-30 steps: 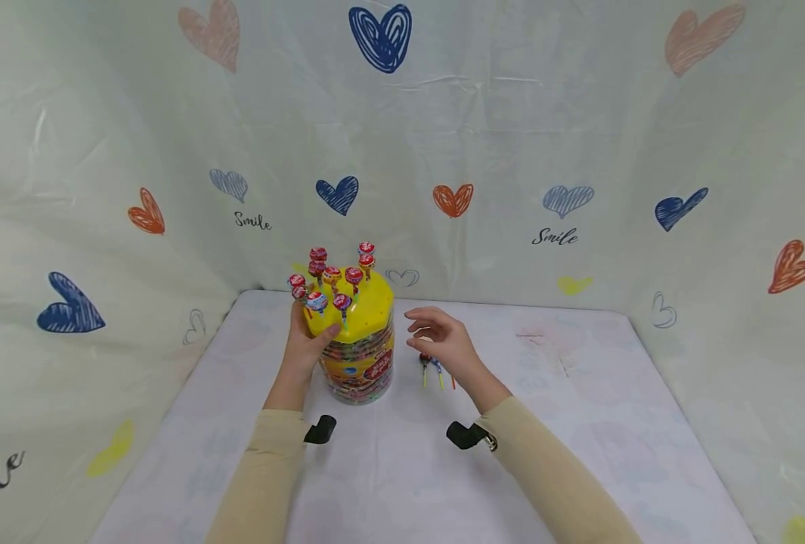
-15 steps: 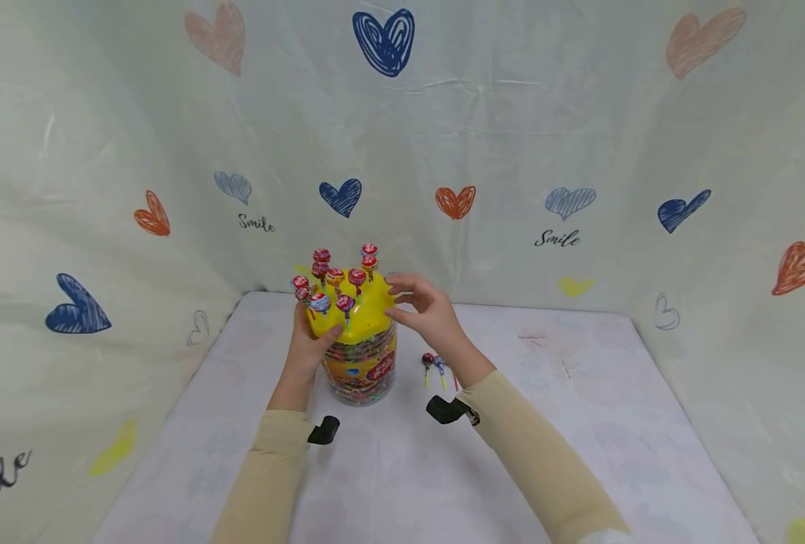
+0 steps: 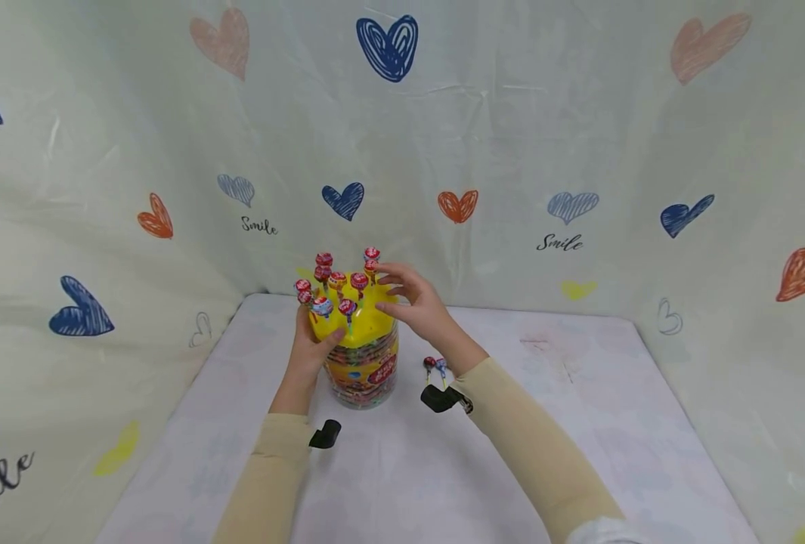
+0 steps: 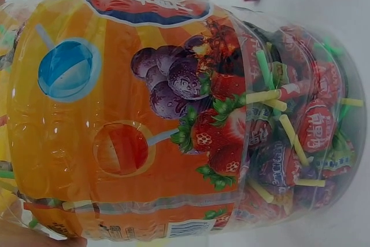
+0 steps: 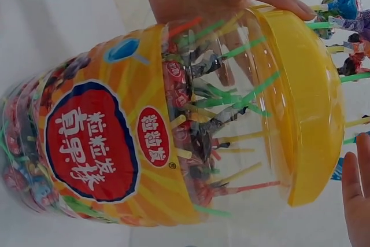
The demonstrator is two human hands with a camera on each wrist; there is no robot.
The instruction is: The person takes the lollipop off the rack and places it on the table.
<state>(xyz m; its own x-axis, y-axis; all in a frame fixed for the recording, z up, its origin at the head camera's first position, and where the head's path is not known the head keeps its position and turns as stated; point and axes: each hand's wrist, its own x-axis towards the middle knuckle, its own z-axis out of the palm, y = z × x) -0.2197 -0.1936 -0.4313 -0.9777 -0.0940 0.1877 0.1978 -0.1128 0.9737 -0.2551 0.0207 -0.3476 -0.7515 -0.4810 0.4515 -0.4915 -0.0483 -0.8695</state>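
Note:
A clear plastic jar of lollipops [image 3: 363, 374], with an orange fruit-print label, stands upright on the table. On its yellow lid [image 3: 364, 329] several wrapped lollipops [image 3: 337, 281] stick up on their sticks. My left hand [image 3: 307, 351] grips the jar's upper left side at the lid, thumb in front; its other fingers are mostly hidden. The right wrist view shows that thumb [image 5: 289, 4] along the lid's edge. My right hand [image 3: 419, 306] is at the lid's right side, thumb and fingers apart, fingertips right by the back-right lollipops [image 3: 372, 261].
Loose lollipops [image 3: 430, 366] lie on the table right of the jar, partly covered by the right wrist camera [image 3: 441, 399]. A heart-print curtain [image 3: 402, 136] hangs right behind the table [image 3: 579, 423].
My right hand has moved left from beside the jar to the lid's right side and lollipops. The left hand keeps its hold; the jar stays in place.

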